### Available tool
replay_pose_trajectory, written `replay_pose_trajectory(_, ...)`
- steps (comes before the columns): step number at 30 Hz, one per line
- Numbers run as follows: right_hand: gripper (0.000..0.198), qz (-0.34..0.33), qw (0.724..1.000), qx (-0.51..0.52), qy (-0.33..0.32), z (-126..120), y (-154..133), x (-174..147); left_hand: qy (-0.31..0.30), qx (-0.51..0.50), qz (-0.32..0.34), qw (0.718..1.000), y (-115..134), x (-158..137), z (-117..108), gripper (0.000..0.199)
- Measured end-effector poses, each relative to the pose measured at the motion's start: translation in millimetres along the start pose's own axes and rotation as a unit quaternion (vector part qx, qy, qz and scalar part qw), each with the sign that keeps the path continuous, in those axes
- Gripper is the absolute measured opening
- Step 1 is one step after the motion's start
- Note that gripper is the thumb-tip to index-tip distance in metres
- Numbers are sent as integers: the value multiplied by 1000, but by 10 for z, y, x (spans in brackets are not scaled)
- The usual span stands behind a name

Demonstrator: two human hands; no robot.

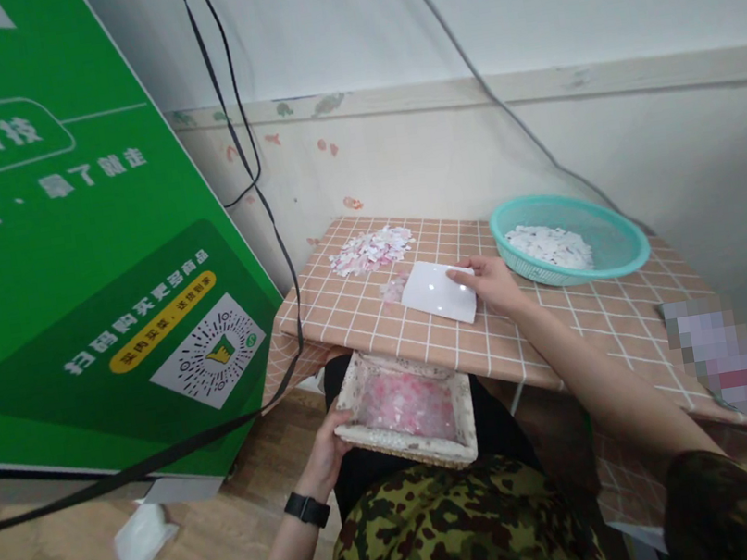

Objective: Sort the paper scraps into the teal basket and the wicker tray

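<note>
Clock directions are read from the card, with 12 o'clock toward the wall.

Right hand (490, 281): the fingers (461, 278) are pinched closed on the card (438, 296), with the thumb on its upper face near the 2 o'clock corner. The card is white and glossy and lies over the checked counter (351, 316), near its front edge. Its long axis runs from between 9 and 10 o'clock to between 3 and 4 o'clock; the free end points away from the hand, beside the loose bits (391, 291). Whether the card's underside touches the counter cannot be told with certainty from this angle.

Left hand (332, 445): the fingers are gripping the basket (467, 434) at its left end, with the thumb over the rim. The other fingers are partly hidden below. The basket is located at 7 o'clock, over the lap and close to the counter's front edge. Its long axis runs nearly parallel to that of the card. Pink bits (412, 400) cover its floor.

Pile (369, 251): pale and pink pieces on the counter, at 10 o'clock.

Colander (621, 248): between 2 and 3 o'clock, holding white bits (547, 246).
</note>
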State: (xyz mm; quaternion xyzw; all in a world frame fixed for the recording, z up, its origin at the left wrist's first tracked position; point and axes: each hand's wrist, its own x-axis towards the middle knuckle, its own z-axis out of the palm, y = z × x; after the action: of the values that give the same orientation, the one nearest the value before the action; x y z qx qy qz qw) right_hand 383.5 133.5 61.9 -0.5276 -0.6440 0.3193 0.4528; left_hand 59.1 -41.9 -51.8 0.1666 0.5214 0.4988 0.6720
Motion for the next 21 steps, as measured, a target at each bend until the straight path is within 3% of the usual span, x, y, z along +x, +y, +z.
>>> replay_pose_trajectory(11,39,-95,977,-180,64,10,-117,120,-28,-8,9,1000,-44,46,-63,23)
replay_pose_trajectory(16,39,-135,971,-192,32,45,-217,202,-14,-5,9,1000,-35,37,-46,25)
replay_pose_trajectory(21,34,-169,962,-211,-40,7,-339,275,-22,-8,11,1000,-48,45,-79,16)
